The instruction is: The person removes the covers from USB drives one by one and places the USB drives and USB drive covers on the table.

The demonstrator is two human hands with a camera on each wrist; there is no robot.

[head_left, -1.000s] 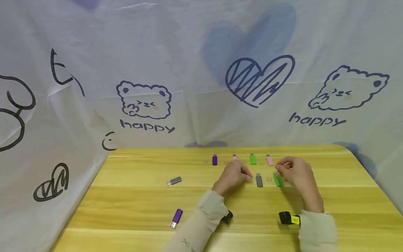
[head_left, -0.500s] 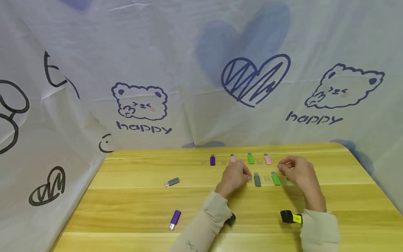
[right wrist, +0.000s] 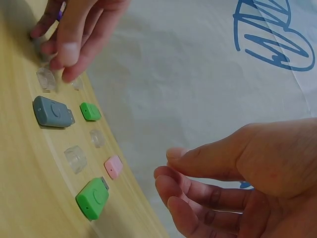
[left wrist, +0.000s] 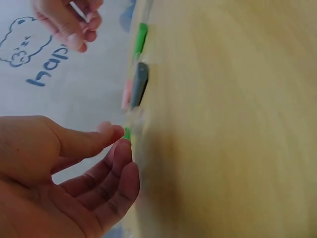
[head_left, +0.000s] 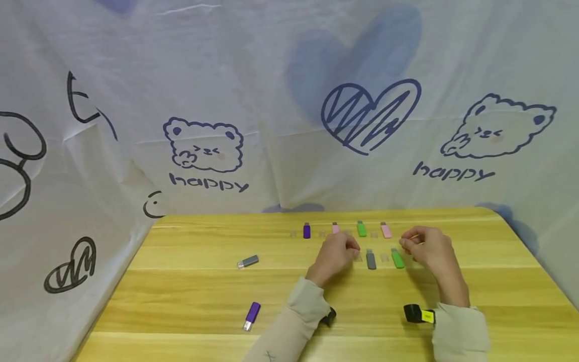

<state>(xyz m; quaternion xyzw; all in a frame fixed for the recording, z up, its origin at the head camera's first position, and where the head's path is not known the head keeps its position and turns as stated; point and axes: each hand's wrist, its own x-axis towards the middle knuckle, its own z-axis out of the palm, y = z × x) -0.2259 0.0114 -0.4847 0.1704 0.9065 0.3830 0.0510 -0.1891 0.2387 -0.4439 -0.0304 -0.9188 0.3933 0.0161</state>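
Note:
Nothing is held in my left hand [head_left: 334,254]; its thumb and loosely bent fingers hover beside a clear cap [right wrist: 46,79] lying on the table. Right of that cap, a grey USB stick [head_left: 371,260] lies with its metal plug pointing away. Another clear cap [right wrist: 76,159] sits between it and a green USB stick [right wrist: 92,199]. My right hand [head_left: 427,249] is raised just right of the green stick, thumb tip close to the index finger and nothing between them. Behind, a far row has a purple stick [head_left: 306,231], a partly hidden pink stick [head_left: 335,228], a green stick [head_left: 361,229] and a pink stick [head_left: 386,231].
Clear caps lie beside the sticks of the far row, such as one cap [head_left: 374,235]. Two capped USB sticks lie to the left, one grey [head_left: 248,262] and one purple [head_left: 252,316]. A printed white cloth [head_left: 280,125] hangs behind the wooden table [head_left: 181,291].
My left fingers have come off the clear cap, which now lies beside the grey stick. My right hand has drawn slightly right, away from the green stick.

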